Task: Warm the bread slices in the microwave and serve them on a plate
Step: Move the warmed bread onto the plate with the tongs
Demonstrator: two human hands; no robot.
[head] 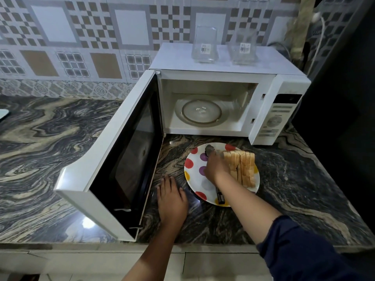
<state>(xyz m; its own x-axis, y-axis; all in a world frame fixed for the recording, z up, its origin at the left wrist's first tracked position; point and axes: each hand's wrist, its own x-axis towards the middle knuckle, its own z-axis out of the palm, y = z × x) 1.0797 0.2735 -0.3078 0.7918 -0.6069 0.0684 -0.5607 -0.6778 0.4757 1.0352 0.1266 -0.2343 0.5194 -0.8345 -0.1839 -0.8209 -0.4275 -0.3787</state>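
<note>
Your left grip [172,199] lies flat and released on the table [60,138] by the open microwave [269,90]. Your right grip [216,168] sits over the tongs [220,196] on the plate [192,179], against the bread [246,169]. I cannot tell whether it grasps anything.

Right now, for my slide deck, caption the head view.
Right hand grips tongs beside bread slices on a spotted plate before the open microwave.
</note>
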